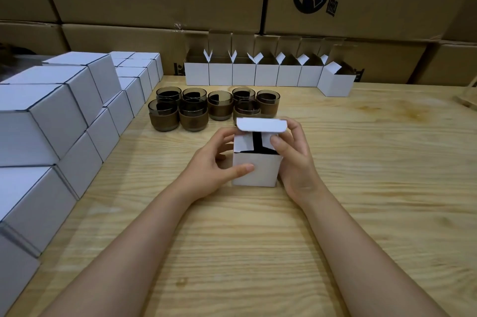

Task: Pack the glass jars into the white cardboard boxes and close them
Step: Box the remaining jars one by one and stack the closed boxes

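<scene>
- Head view across wooden table (361, 161): closed white boxes (51, 115) piled in steps at left, liable to slide if elbowed.
- Behind, open boxes (265, 75) in a row, flaps up; easily knocked askew by a careless reach.
- Just beyond the work, glass jars (219, 107), some stacked; could tip if bumped.
- Nearest, white box (255, 172) clamped from both sides by left hand (214, 161) and right hand (296, 161); dark contents, probably a jar.
- Lid flap (260, 125) half down; may crease or miss its slot.
</scene>
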A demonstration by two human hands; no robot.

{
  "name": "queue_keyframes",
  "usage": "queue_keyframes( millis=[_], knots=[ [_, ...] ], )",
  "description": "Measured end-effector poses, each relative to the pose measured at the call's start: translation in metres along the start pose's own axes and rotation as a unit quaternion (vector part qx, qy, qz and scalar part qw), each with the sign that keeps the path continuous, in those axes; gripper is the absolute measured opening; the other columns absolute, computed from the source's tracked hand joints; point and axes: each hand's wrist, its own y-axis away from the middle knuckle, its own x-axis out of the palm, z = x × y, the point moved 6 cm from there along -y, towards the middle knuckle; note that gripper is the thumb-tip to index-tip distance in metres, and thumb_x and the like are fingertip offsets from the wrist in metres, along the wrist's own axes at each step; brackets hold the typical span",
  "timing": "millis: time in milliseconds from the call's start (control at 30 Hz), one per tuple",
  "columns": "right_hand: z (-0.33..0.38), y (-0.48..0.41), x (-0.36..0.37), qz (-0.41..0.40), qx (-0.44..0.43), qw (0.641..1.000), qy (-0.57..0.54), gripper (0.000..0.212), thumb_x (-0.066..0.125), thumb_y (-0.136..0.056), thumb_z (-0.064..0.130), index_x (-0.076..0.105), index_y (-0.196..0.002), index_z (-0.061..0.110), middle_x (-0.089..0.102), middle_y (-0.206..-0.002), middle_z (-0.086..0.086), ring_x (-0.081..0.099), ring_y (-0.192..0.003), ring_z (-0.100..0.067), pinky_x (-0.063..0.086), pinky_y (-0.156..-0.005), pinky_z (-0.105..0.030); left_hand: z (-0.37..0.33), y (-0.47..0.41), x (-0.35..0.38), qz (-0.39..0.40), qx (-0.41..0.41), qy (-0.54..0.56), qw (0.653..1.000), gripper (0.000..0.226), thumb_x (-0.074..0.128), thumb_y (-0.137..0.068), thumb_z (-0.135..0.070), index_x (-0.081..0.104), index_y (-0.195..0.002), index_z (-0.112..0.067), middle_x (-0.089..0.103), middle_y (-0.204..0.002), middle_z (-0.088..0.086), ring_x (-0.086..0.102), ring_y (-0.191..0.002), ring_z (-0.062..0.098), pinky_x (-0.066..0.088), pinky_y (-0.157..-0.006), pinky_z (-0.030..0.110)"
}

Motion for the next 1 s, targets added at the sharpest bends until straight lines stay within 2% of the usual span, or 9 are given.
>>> queue_keyframes(
  millis=[100, 133, 233, 367, 467, 767, 900, 967, 1000],
  knots=[
    [0.003, 0.004, 0.002, -0.002, -0.004, 0.999, 0.053, 0.056, 0.082, -0.060, 0.044, 0.052, -0.102, 0.023, 0.059, -0.112, -0.008, 0.056, -0.107, -0.028, 0.047, -0.088, -0.048, -0.001, 0.000, -0.001, -0.010, 0.004, 0.006, 1.000, 0.063, 0.083, -0.069, -0.029, 0.048, -0.121, -0.043, 0.063, -0.124, -0.010, 0.058, -0.118, 0.011, 0.047, -0.101, 0.046],
    [0.003, 0.004, 0.001, -0.011, -0.006, 0.998, 0.069, 0.054, 0.082, -0.060, 0.047, 0.052, -0.099, 0.024, 0.058, -0.115, -0.011, 0.055, -0.110, -0.032, 0.047, -0.090, -0.050, -0.001, 0.000, -0.001, -0.012, 0.005, 0.010, 1.000, 0.062, 0.083, -0.069, -0.027, 0.049, -0.119, -0.042, 0.063, -0.123, -0.009, 0.059, -0.117, 0.012, 0.047, -0.100, 0.046],
    [0.003, 0.003, 0.000, -0.024, -0.021, 0.995, 0.094, 0.023, 0.070, -0.074, 0.027, 0.055, -0.092, 0.025, 0.055, -0.123, -0.014, 0.050, -0.118, -0.041, 0.042, -0.095, -0.061, -0.001, 0.000, 0.000, -0.016, 0.011, 0.026, 0.999, 0.059, 0.081, -0.067, -0.024, 0.051, -0.117, -0.035, 0.066, -0.119, -0.005, 0.062, -0.113, 0.012, 0.052, -0.094, 0.040],
    [0.003, 0.003, -0.001, -0.011, -0.026, 0.993, 0.112, 0.019, 0.067, -0.075, 0.023, 0.057, -0.091, 0.024, 0.057, -0.118, -0.007, 0.055, -0.111, -0.028, 0.048, -0.087, -0.047, 0.001, 0.000, -0.002, -0.043, 0.013, 0.054, 0.998, 0.054, 0.081, -0.059, -0.029, 0.045, -0.100, -0.028, 0.069, -0.109, -0.004, 0.068, -0.100, 0.011, 0.055, -0.081, 0.027],
    [0.002, 0.003, -0.001, -0.007, -0.031, 0.993, 0.110, 0.020, 0.067, -0.075, 0.021, 0.056, -0.091, 0.021, 0.057, -0.116, -0.004, 0.055, -0.105, -0.018, 0.049, -0.078, -0.035, 0.004, 0.000, -0.004, -0.056, 0.015, 0.063, 0.996, 0.054, 0.082, -0.057, -0.031, 0.041, -0.093, -0.026, 0.067, -0.107, -0.005, 0.067, -0.103, 0.011, 0.055, -0.076, 0.023],
    [0.000, 0.003, -0.004, 0.007, -0.035, 0.994, 0.106, 0.018, 0.067, -0.076, 0.016, 0.055, -0.090, 0.017, 0.056, -0.108, -0.006, 0.053, -0.102, -0.021, 0.044, -0.079, -0.042, 0.006, -0.001, -0.002, -0.046, 0.027, 0.064, 0.997, 0.051, 0.081, -0.061, -0.026, 0.040, -0.090, -0.021, 0.060, -0.109, -0.010, 0.063, -0.104, 0.001, 0.052, -0.071, 0.018],
    [-0.003, 0.002, -0.002, 0.029, -0.026, 0.994, 0.100, 0.014, 0.064, -0.075, 0.013, 0.055, -0.086, 0.016, 0.054, -0.102, -0.006, 0.050, -0.099, -0.022, 0.038, -0.080, -0.041, 0.004, -0.002, -0.002, -0.060, 0.012, 0.101, 0.993, 0.046, 0.070, -0.077, -0.053, 0.044, -0.084, -0.016, 0.059, -0.083, -0.020, 0.058, -0.078, -0.006, 0.046, -0.067, 0.013],
    [-0.003, 0.001, -0.003, 0.028, -0.009, 0.997, 0.076, 0.002, 0.059, -0.078, 0.018, 0.060, -0.079, 0.018, 0.057, -0.099, 0.000, 0.050, -0.096, -0.020, 0.037, -0.079, -0.038, 0.008, -0.004, -0.003, -0.067, -0.010, 0.116, 0.991, 0.041, 0.061, -0.075, -0.052, 0.045, -0.082, -0.015, 0.058, -0.075, -0.021, 0.054, -0.072, 0.000, 0.045, -0.068, 0.021],
    [-0.004, 0.000, -0.004, 0.020, 0.003, 0.998, 0.062, 0.008, 0.056, -0.079, 0.021, 0.062, -0.075, 0.020, 0.059, -0.100, 0.003, 0.052, -0.097, -0.019, 0.038, -0.077, -0.036, 0.010, -0.005, -0.003, -0.068, -0.014, 0.119, 0.990, 0.034, 0.060, -0.076, -0.046, 0.045, -0.083, -0.016, 0.057, -0.076, -0.020, 0.053, -0.070, -0.001, 0.044, -0.067, 0.020]
  ],
)
